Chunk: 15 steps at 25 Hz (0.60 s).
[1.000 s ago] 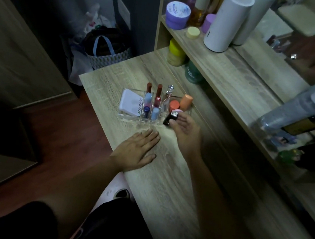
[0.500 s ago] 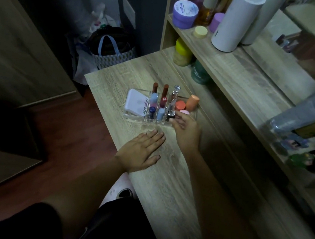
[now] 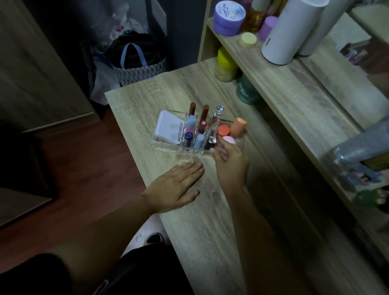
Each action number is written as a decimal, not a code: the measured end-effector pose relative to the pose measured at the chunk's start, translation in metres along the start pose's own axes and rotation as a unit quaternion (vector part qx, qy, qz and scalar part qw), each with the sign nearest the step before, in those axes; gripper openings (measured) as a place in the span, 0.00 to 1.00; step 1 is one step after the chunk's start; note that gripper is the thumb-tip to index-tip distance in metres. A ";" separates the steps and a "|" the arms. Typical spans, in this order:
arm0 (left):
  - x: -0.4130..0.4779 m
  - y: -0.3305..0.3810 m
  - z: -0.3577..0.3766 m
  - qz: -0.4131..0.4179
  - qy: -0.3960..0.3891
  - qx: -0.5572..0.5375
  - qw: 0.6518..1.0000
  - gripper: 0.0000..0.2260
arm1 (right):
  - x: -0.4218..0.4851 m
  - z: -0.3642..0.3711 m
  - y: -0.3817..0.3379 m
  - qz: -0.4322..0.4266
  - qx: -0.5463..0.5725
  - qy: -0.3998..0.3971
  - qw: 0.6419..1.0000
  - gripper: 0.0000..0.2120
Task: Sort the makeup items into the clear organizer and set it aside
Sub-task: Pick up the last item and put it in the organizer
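Note:
A clear organizer (image 3: 176, 148) stands on the wooden table (image 3: 203, 222). It holds a white compact (image 3: 169, 126), several upright lip tubes (image 3: 203, 121), an orange tube (image 3: 238, 127), an orange-red jar (image 3: 223, 130) and a pink item (image 3: 229, 140). A black and silver lipstick (image 3: 210, 141) stands in a front slot. My right hand (image 3: 230, 162) hovers at the organizer's front right, fingers spread beside that lipstick and holding nothing. My left hand (image 3: 176, 187) lies flat on the table, just in front of the organizer.
A shelf on the right carries a purple jar (image 3: 229, 17), a white cylinder (image 3: 292, 26) and bottles. A yellow jar (image 3: 226, 65) and a green jar (image 3: 246, 92) stand under it. A bag (image 3: 137, 63) sits on the floor beyond the table's far edge.
My right hand carried the black and silver lipstick to the organizer, set it upright in a front slot and let go. My left hand stayed flat on the table.

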<state>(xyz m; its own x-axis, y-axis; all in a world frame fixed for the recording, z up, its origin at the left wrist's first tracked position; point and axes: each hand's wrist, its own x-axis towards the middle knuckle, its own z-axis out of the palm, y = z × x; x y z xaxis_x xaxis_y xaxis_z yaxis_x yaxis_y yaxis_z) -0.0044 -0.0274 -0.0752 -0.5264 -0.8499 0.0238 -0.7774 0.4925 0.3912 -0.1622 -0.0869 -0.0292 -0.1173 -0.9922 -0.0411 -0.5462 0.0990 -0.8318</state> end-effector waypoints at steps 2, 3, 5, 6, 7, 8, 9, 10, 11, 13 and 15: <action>-0.005 0.003 -0.008 -0.062 0.106 -0.049 0.991 0.21 | -0.005 -0.004 0.001 -0.019 0.010 0.039 0.999 0.19; -0.008 0.004 -0.013 -0.135 0.160 -0.081 0.975 0.20 | -0.010 -0.006 0.003 -0.026 0.007 0.072 0.997 0.18; -0.011 -0.002 -0.025 -0.276 0.234 -0.141 0.922 0.19 | -0.017 -0.009 0.010 -0.011 -0.002 0.126 0.992 0.20; -0.010 -0.009 -0.029 -0.325 0.239 -0.159 0.901 0.21 | -0.019 -0.010 0.015 0.015 -0.013 0.131 0.991 0.23; -0.008 -0.017 -0.034 -0.361 0.221 -0.174 0.889 0.25 | -0.018 -0.011 0.019 0.047 -0.026 0.122 0.991 0.28; -0.005 -0.026 -0.040 -0.379 0.195 -0.192 0.884 0.30 | -0.015 -0.011 0.023 0.073 -0.033 0.102 0.992 0.34; -0.001 -0.034 -0.046 -0.383 0.171 -0.213 0.883 0.32 | -0.011 -0.012 0.026 0.092 -0.028 0.078 0.992 0.38; 0.004 -0.041 -0.052 -0.375 0.155 -0.238 0.882 0.32 | -0.005 -0.013 0.027 0.102 -0.018 0.052 0.993 0.42; 0.009 -0.046 -0.057 -0.363 0.144 -0.258 0.884 0.31 | 0.001 -0.014 0.027 0.101 -0.010 0.026 0.995 0.45; 0.017 -0.053 -0.063 -0.335 0.129 -0.265 0.895 0.32 | 0.012 -0.014 0.028 0.079 -0.006 -0.017 0.997 0.49; 0.026 -0.058 -0.067 -0.320 0.111 -0.272 0.901 0.36 | 0.019 -0.012 0.027 0.066 -0.001 -0.031 0.997 0.51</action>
<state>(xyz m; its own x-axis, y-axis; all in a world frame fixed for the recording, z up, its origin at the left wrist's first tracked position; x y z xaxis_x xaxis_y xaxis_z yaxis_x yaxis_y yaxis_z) 0.0500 -0.0902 -0.0360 0.0988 -0.9732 -0.2075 -0.5824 -0.2256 0.7810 -0.1896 -0.1025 -0.0457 -0.1378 -0.9731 -0.1848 -0.5316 0.2301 -0.8152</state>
